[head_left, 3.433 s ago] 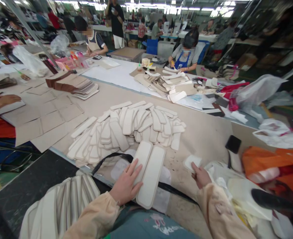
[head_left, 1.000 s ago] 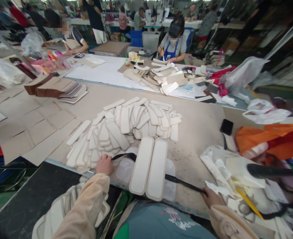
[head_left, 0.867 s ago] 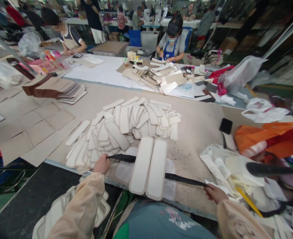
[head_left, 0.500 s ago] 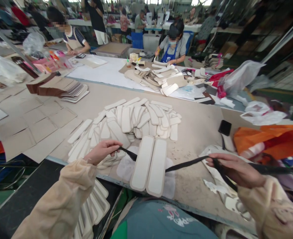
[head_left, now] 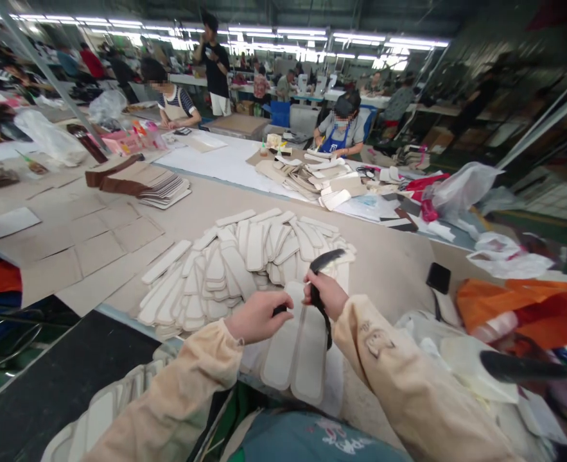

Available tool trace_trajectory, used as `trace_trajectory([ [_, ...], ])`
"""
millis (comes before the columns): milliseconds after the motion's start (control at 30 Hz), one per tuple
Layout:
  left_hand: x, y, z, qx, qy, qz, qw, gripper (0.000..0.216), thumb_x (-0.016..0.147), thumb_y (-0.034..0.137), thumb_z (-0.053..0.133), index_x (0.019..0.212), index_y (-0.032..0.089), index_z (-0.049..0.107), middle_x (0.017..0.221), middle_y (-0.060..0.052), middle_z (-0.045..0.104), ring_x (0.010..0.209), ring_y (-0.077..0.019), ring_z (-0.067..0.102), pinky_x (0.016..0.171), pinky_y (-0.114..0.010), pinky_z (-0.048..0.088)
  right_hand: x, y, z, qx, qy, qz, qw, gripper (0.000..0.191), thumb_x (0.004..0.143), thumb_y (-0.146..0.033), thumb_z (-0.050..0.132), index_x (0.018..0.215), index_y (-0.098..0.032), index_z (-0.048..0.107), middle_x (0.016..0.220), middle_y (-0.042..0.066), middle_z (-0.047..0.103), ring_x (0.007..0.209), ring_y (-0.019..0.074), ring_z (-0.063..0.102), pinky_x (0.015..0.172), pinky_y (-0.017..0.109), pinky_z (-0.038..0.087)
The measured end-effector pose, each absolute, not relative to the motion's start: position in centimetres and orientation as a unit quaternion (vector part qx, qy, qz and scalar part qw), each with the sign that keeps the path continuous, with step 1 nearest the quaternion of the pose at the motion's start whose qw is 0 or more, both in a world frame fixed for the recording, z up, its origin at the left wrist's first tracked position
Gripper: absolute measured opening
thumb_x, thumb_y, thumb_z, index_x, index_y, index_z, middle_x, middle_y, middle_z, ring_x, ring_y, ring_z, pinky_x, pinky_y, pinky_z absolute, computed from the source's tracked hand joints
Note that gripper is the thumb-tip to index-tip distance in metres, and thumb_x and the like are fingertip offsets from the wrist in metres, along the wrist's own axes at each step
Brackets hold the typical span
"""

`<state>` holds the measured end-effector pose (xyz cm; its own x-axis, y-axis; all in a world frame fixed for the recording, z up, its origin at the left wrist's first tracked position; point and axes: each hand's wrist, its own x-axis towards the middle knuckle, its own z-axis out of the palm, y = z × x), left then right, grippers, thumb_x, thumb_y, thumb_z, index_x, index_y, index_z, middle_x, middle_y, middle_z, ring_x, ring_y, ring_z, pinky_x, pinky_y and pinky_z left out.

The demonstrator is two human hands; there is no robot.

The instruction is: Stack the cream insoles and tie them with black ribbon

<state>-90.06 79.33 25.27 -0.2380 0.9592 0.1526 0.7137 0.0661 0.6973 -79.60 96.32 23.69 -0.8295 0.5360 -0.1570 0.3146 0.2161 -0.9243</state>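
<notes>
Both my hands are raised close together above two cream padded strips (head_left: pixel 295 350) lying side by side at the table's near edge. My left hand (head_left: pixel 259 316) pinches one end of a black strap (head_left: pixel 322 282). My right hand (head_left: pixel 325 292) grips the same strap, whose free end curls up past the fingers and hangs in a loop below them. Just beyond my hands lies a fanned heap of cream padded strips (head_left: pixel 244 256).
Cut card pieces (head_left: pixel 95 240) cover the table's left side. A black phone (head_left: pixel 439 277) and an orange bag (head_left: pixel 528 308) lie at the right, with white scraps (head_left: pixel 461 356) near them. Two people work at the far table behind a pile of cut parts (head_left: pixel 312 176).
My hands, spread wide with the strap stretched under the two strips, have lifted it and come together above them. The camera has tilted up.
</notes>
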Motion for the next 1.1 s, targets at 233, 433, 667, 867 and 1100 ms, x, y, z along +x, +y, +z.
trace_trajectory([
  [233,-90.8,80.3,25.8,0.606,0.694,0.365,0.135,0.023,0.082,0.031,0.056,0.099,0.016,0.061,0.085,-0.006,0.066,0.08,-0.0194,0.059,0.072,-0.03,0.042,-80.7,93.3,22.7,-0.103,-0.859,0.501,-0.026,0.006,0.071,-0.026,0.061,0.071,-0.02,0.06,0.069,0.0,0.061,0.068,0.0155,0.055,0.063,0.026,0.041],
  [433,-93.8,81.3,24.3,0.451,0.592,0.577,0.337,0.056,0.088,0.057,0.039,0.118,0.013,0.054,0.102,-0.011,0.064,0.095,-0.0189,0.058,0.087,-0.033,0.041,-79.6,93.1,24.9,-0.141,-0.808,0.571,-0.027,0.046,0.09,-0.054,0.039,0.064,-0.017,0.05,0.051,-0.003,0.046,0.048,0.0094,0.044,0.05,0.023,0.036],
  [667,-93.8,83.0,20.4,0.383,0.501,0.467,0.619,0.056,0.078,0.059,0.052,0.104,0.011,0.064,0.069,-0.003,0.06,0.049,-0.0082,0.046,0.049,-0.022,0.033,-78.1,94.1,25.8,0.014,-0.878,0.473,-0.069,0.029,0.088,-0.038,0.051,0.103,-0.018,0.067,0.083,0.004,0.067,0.076,0.0149,0.059,0.072,0.027,0.046],
  [867,-93.6,82.1,20.0,0.375,0.448,0.488,0.649,0.047,0.073,0.055,0.06,0.089,0.011,0.066,0.074,-0.004,0.061,0.058,-0.0106,0.051,0.057,-0.024,0.039,-77.9,94.1,24.6,-0.134,-0.884,0.439,0.091,0.02,0.084,-0.038,0.057,0.085,-0.02,0.065,0.073,0.001,0.064,0.061,0.0125,0.057,0.06,0.026,0.044],
  [1100,-92.8,80.0,17.8,0.361,0.563,0.554,0.496,0.038,0.08,0.047,0.058,0.086,0.011,0.066,0.059,0.001,0.05,0.057,-0.0096,0.045,0.056,-0.022,0.033,-78.2,95.2,22.6,-0.308,-0.518,0.748,0.279,0.035,0.074,-0.048,0.065,0.075,-0.02,0.044,0.061,-0.008,0.033,0.047,0.0044,0.022,0.043,0.019,0.02],
])
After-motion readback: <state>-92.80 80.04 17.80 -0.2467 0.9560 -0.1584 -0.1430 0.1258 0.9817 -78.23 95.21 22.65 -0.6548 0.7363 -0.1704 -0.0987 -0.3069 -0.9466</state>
